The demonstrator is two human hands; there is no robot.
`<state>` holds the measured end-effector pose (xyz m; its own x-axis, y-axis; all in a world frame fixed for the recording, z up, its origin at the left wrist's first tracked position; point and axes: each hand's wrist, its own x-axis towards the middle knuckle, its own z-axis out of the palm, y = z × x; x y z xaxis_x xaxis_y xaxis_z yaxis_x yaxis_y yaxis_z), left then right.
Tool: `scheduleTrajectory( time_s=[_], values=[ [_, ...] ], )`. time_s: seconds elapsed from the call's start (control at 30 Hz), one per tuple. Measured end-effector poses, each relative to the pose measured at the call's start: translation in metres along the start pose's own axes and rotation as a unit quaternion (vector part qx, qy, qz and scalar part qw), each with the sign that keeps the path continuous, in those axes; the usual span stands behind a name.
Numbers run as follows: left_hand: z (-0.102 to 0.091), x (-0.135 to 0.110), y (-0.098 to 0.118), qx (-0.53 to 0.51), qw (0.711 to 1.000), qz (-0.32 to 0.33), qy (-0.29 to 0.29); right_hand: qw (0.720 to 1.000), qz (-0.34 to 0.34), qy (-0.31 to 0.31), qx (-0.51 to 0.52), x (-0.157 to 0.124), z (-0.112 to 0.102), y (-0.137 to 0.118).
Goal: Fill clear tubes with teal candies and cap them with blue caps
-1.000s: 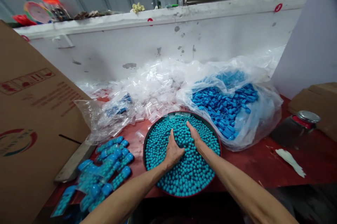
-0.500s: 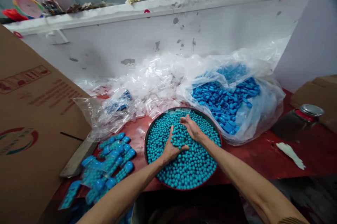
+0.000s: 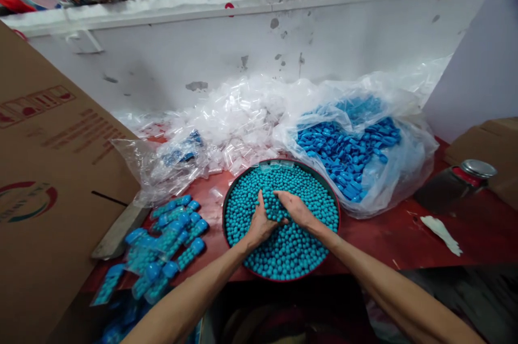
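Note:
A round dark tray with a red outer rim (image 3: 335,193) stands before me, full of small teal balls (image 3: 283,258). Over its middle, my left hand (image 3: 261,225) is cupped around a clump of balls, thumb up on the left and fingertips reaching right beneath them. I cannot tell whether a clear container is among these balls. Facing it from the right, my right hand (image 3: 295,209) has its fingers stretched out toward the clump, touching the balls at its edge. Left of the tray lie several clear bottles with blue caps (image 3: 170,236), filled with teal balls.
Behind the tray is a heap of clear plastic pieces (image 3: 238,123). A clear bag of blue plastic parts (image 3: 348,150) sits at the back right. A cardboard box (image 3: 48,171) borders the left; a metal-lidded jar (image 3: 457,182) and a white glove-like scrap (image 3: 441,233) are at right.
My right hand has moved down and closer to my left hand, its fingers now against the clump of balls. The view has shifted slightly.

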<state>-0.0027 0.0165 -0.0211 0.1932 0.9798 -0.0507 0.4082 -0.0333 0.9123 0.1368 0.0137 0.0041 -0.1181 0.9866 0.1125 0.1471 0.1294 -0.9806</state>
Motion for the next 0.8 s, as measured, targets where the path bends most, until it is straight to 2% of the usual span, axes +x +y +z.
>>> scheduleTrajectory(
  time_s=[0.13,0.23,0.33,0.4,0.47,0.57,0.7,0.8],
  values=[
    [-0.007,-0.010,0.005,0.013,0.999,-0.029,0.002,0.999,-0.017,-0.031,-0.027,-0.024,0.002,-0.009],
    [-0.013,-0.023,0.007,0.065,0.997,-0.014,0.032,0.999,-0.017,-0.031,-0.014,-0.031,0.003,-0.008],
    [-0.017,-0.037,0.013,0.127,0.988,0.020,0.089,1.000,-0.018,0.011,-0.020,-0.029,-0.003,-0.002],
    [-0.017,-0.044,0.019,0.163,0.980,0.037,0.107,0.997,-0.016,0.046,-0.058,-0.027,-0.009,0.000],
    [-0.015,-0.047,0.023,0.179,0.979,0.027,0.097,0.992,-0.023,0.039,-0.117,-0.028,-0.012,-0.001],
    [-0.010,-0.045,0.027,0.190,0.979,0.008,0.071,0.982,-0.041,-0.015,-0.182,-0.032,-0.007,-0.005],
    [-0.006,-0.042,0.028,0.196,0.978,0.033,0.057,0.983,-0.054,-0.029,-0.172,-0.040,0.011,-0.015],
    [-0.008,-0.040,0.028,0.186,0.981,0.015,0.046,0.981,-0.086,-0.064,-0.161,-0.037,0.006,-0.024]
  ],
)
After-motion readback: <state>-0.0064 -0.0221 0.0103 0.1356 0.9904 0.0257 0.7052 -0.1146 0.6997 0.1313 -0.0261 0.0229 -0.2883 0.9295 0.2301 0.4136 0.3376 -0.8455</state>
